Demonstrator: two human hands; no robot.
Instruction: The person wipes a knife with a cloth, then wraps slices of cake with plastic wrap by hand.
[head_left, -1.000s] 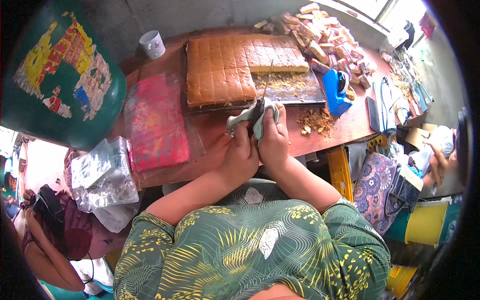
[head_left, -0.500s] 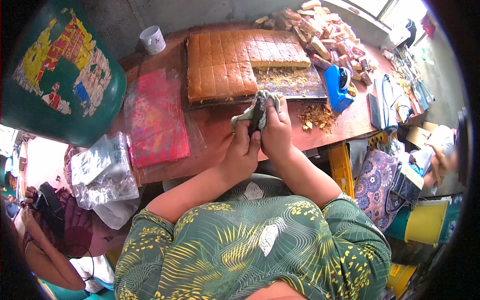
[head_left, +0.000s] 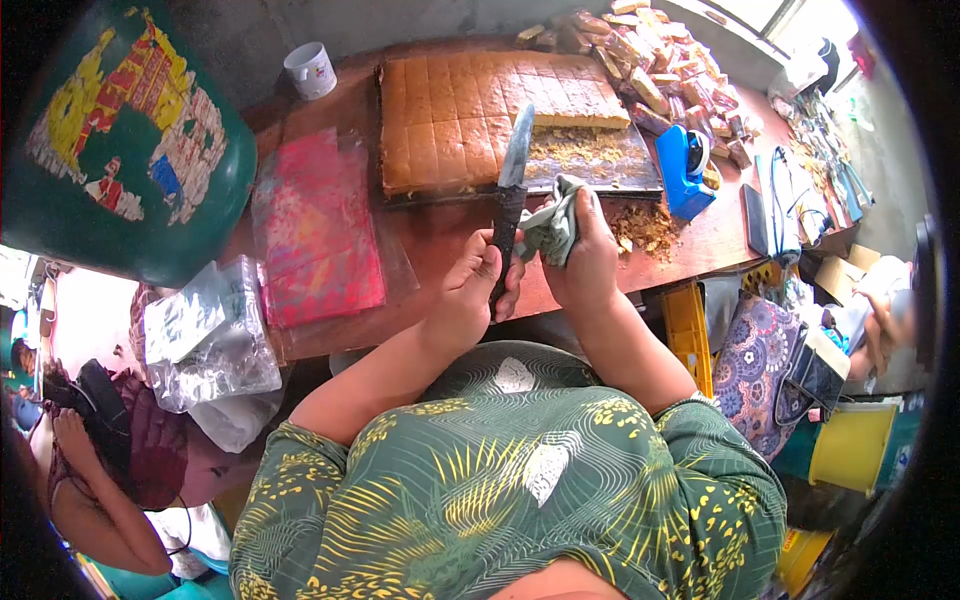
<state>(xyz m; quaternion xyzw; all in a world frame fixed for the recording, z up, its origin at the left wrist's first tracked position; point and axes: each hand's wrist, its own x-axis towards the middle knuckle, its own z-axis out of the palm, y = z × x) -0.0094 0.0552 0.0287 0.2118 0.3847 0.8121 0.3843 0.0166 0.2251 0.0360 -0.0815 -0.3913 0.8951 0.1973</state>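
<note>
My left hand (head_left: 470, 285) is closed around the dark, wrapped handle of a knife (head_left: 516, 150), whose blade points up and away from me. In my right hand (head_left: 583, 255) is a crumpled pale green cloth (head_left: 551, 228), bunched beside the knife handle. Beyond both hands lies a tray (head_left: 640, 175) with a large brown slab of cake (head_left: 440, 125) scored into rectangles. At its near right part the cake is gone, leaving crumbs on the dark tray surface.
Wrapped bars (head_left: 660, 65) are heaped at the back right. A blue tape dispenser (head_left: 684, 172) stands near loose crumbs (head_left: 645, 230). Pink plastic sheets (head_left: 315, 230), a white mug (head_left: 310, 72) and a green drum (head_left: 130, 150) are on the left. Another person's arm (head_left: 110, 500) shows at lower left.
The cloth was wrapped about the knife between both hands. Now the blade stands bare and upright in my left hand, and my right hand has moved slightly right with the cloth.
</note>
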